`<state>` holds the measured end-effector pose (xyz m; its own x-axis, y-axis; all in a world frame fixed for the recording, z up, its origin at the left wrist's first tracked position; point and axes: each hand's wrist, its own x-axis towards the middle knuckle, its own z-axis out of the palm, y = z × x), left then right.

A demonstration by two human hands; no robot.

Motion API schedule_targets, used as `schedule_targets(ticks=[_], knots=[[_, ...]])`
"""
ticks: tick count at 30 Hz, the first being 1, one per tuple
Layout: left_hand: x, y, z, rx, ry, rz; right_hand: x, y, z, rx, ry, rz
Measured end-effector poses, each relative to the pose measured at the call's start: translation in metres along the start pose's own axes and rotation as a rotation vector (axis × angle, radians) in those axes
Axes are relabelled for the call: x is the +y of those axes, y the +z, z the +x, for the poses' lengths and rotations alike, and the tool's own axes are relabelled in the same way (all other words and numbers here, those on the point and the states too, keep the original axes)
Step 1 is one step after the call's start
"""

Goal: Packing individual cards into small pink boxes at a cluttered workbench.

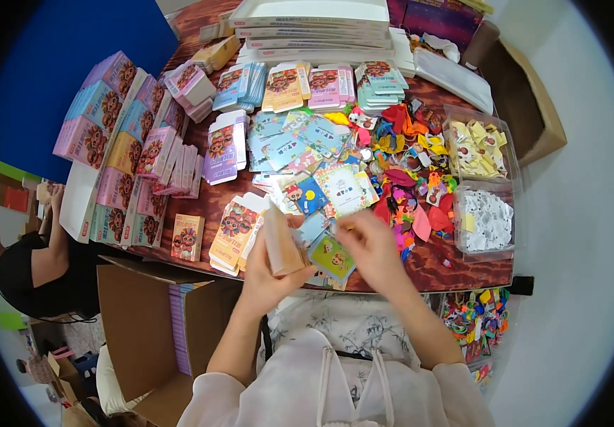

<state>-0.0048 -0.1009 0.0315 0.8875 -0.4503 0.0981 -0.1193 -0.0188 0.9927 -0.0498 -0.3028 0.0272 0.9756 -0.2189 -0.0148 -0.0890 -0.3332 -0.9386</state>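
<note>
Your left hand grips one small tan carton just over the table's near edge; its long axis runs roughly upright, tilted a little left, open top pointing away from you, and your fingers hide its lower end. Your right hand is loosely curled beside it over the colourful cards; you cannot tell whether it pinches anything, because it is blurred. Left of you, one open cardboard box stands below the table, its bottom cut off by your sleeve. Along the table's left edge, assembled cartons stand in rows too crowded to count. At the right edge sit two clear bins, one behind the other.
</note>
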Motion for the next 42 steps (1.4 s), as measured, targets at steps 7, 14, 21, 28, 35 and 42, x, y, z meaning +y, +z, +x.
schedule_targets(ticks=[7, 14, 21, 28, 35, 42], knots=[[-0.005, -0.002, -0.001, -0.054, -0.247, 0.357, 0.027, -0.009, 0.095, 0.267, -0.439, -0.667], [-0.010, -0.016, -0.007, -0.052, -0.160, 0.476, 0.042, -0.031, 0.123, -0.033, 0.090, 0.026], [-0.011, -0.016, -0.006, -0.081, -0.148, 0.524, 0.033, -0.059, 0.105, -0.086, 0.192, 0.309], [0.004, -0.016, -0.009, -0.172, -0.328, 0.206, 0.005, -0.084, 0.024, -0.025, 0.058, 0.618], [0.013, -0.022, -0.002, -0.481, -0.385, 0.188, -0.037, -0.096, -0.025, -0.041, -0.430, -0.045], [0.020, -0.025, 0.001, -0.676, -0.230, 0.411, -0.045, -0.108, -0.038, -0.096, -0.562, -0.211]])
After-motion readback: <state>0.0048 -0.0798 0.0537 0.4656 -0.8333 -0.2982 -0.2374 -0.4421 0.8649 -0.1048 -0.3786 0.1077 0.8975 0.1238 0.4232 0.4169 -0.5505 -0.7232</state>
